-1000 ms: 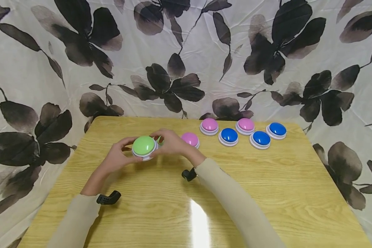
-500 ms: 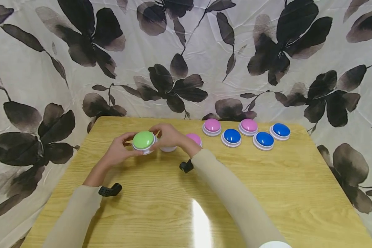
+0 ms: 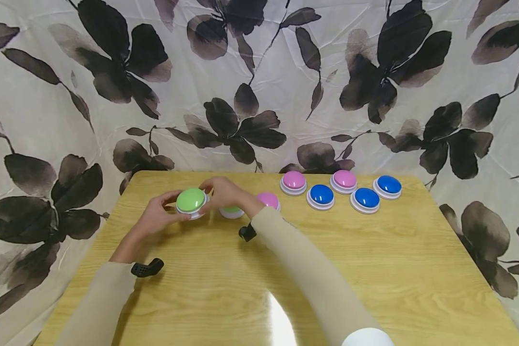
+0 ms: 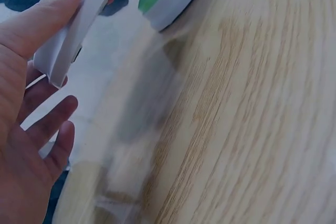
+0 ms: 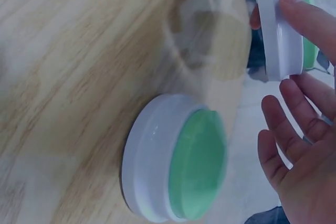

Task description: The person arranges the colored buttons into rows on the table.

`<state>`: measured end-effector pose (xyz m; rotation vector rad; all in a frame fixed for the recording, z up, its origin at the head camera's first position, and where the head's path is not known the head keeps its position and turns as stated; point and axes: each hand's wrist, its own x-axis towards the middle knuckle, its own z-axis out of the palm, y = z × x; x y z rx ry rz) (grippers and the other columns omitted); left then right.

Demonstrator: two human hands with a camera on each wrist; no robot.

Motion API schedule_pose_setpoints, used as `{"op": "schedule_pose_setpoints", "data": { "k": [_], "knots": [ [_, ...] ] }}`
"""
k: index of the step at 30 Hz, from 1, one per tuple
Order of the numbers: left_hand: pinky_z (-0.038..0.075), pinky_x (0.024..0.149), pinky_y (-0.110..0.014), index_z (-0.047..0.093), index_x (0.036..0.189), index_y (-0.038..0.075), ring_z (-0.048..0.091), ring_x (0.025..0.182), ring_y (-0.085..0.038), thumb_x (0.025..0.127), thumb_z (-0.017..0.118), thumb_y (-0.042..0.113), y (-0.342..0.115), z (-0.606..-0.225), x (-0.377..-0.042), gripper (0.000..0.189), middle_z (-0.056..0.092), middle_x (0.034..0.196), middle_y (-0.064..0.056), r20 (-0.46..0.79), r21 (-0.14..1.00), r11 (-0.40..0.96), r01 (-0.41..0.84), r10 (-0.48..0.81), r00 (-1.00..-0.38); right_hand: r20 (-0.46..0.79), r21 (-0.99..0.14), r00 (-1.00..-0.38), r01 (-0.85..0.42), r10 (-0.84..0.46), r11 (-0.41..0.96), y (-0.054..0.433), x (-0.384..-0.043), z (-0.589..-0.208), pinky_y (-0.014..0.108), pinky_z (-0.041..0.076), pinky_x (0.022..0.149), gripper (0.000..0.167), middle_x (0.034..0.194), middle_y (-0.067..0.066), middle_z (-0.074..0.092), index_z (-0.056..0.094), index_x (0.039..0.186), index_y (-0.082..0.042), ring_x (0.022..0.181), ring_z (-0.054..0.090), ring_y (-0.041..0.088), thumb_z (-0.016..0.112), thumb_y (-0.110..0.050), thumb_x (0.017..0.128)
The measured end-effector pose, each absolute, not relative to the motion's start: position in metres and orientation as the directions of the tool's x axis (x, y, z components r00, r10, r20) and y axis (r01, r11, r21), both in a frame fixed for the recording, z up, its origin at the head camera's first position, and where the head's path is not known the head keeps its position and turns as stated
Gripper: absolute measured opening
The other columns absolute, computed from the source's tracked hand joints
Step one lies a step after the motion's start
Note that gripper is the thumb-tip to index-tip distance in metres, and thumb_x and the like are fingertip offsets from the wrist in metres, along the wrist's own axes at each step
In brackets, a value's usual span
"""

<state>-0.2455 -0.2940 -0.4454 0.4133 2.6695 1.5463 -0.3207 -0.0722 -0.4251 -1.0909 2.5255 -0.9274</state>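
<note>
My left hand point(image 3: 155, 216) and right hand point(image 3: 225, 193) grip a green push button point(image 3: 190, 200) from opposite sides. Thumbs lie along its white base point(image 5: 275, 30), and the wrist views show it lifted clear of the wood. A second green button point(image 5: 197, 166) sits on the table close to my right hand; in the head view that hand partly covers this button point(image 3: 232, 214). Past my right wrist is a pink button point(image 3: 269, 199), partly hidden by the forearm.
Toward the back right of the wooden table point(image 3: 328, 269) stand two pink buttons point(image 3: 294, 179) and several blue buttons point(image 3: 321, 194), all on white bases. A floral cloth point(image 3: 242, 62) hangs right behind the table's back edge.
Both hands have carried the green button a little to the left. The second green button, earlier behind my right hand, now shows partly. The pink and blue buttons stay put.
</note>
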Motion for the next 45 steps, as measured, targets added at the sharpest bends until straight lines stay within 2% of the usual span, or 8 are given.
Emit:
{"op": "schedule_pose_setpoints", "data": {
  "k": [3,6,9,12,15,18,31,45],
  "knots": [
    [0.051,0.086,-0.024,0.049,0.137,-0.004,0.052,0.116,-0.033,0.076,0.084,0.012,-0.302,-0.459,-0.256,0.072,0.055,0.13,-0.022,0.118,0.869,0.444,0.219,0.244,-0.963,0.033,-0.623,-0.695,-0.577,-0.718,0.529,-0.074,-0.325,-0.428,0.019,0.045,0.077,0.063,0.105,0.0,0.063,0.064,0.123,-0.006,0.1,0.058,0.018,0.088,-0.032,0.071],
    [0.05,0.084,-0.019,0.049,0.139,-0.001,0.053,0.116,-0.032,0.076,0.085,0.014,-0.308,-0.471,-0.266,0.074,0.054,0.132,-0.02,0.112,0.873,0.44,0.21,0.237,-0.965,0.033,-0.613,-0.696,-0.581,-0.718,0.536,-0.076,-0.331,-0.432,0.02,0.044,0.077,0.063,0.104,-0.001,0.062,0.064,0.124,-0.008,0.098,0.057,0.015,0.088,-0.034,0.071],
    [0.051,0.086,-0.024,0.048,0.139,-0.001,0.055,0.115,-0.034,0.076,0.085,0.016,-0.311,-0.478,-0.27,0.075,0.053,0.134,-0.019,0.1,0.869,0.452,0.199,0.234,-0.967,0.02,-0.619,-0.696,-0.572,-0.717,0.538,-0.077,-0.336,-0.438,0.02,0.043,0.079,0.063,0.104,-0.002,0.062,0.064,0.124,-0.01,0.097,0.056,0.013,0.088,-0.034,0.071],
    [0.051,0.089,-0.035,0.048,0.14,-0.001,0.055,0.116,-0.037,0.076,0.085,0.019,-0.309,-0.482,-0.273,0.077,0.052,0.135,-0.02,0.089,0.86,0.472,0.192,0.231,-0.969,-0.009,-0.629,-0.708,-0.545,-0.706,0.554,-0.076,-0.34,-0.442,0.02,0.042,0.081,0.063,0.103,-0.004,0.062,0.065,0.124,-0.012,0.097,0.055,0.012,0.089,-0.034,0.07],
    [0.047,0.094,-0.047,0.047,0.14,-0.001,0.053,0.117,-0.038,0.075,0.086,0.022,-0.305,-0.485,-0.275,0.079,0.051,0.136,-0.02,0.081,0.856,0.485,0.179,0.218,-0.973,-0.029,-0.636,-0.722,-0.521,-0.692,0.57,-0.073,-0.343,-0.445,0.021,0.042,0.082,0.063,0.102,-0.004,0.062,0.066,0.124,-0.014,0.097,0.054,0.012,0.089,-0.034,0.069],
    [0.044,0.096,-0.053,0.046,0.141,-0.001,0.051,0.117,-0.038,0.075,0.086,0.022,-0.3,-0.487,-0.279,0.08,0.051,0.137,-0.02,0.08,0.855,0.489,0.174,0.207,-0.975,-0.036,-0.643,-0.73,-0.506,-0.682,0.575,-0.069,-0.347,-0.447,0.022,0.043,0.081,0.065,0.101,-0.004,0.063,0.066,0.125,-0.014,0.097,0.055,0.012,0.09,-0.034,0.069],
    [0.038,0.101,-0.055,0.047,0.14,-0.002,0.048,0.123,-0.04,0.077,0.085,0.023,-0.297,-0.498,-0.286,0.078,0.051,0.137,-0.022,0.066,0.851,0.501,0.157,0.196,-0.978,-0.077,-0.637,-0.751,-0.469,-0.655,0.612,-0.065,-0.35,-0.453,0.022,0.043,0.084,0.068,0.102,-0.006,0.066,0.065,0.128,-0.016,0.098,0.056,0.01,0.089,-0.038,0.069],
    [0.033,0.107,-0.051,0.047,0.14,-0.001,0.043,0.13,-0.035,0.075,0.086,0.03,-0.3,-0.505,-0.289,0.082,0.049,0.14,-0.02,0.031,0.862,0.491,0.128,0.201,-0.979,-0.095,-0.633,-0.752,-0.46,-0.652,0.622,-0.07,-0.356,-0.46,0.019,0.043,0.082,0.065,0.097,-0.007,0.066,0.066,0.126,-0.015,0.093,0.058,0.007,0.089,-0.035,0.069]
  ]
}}
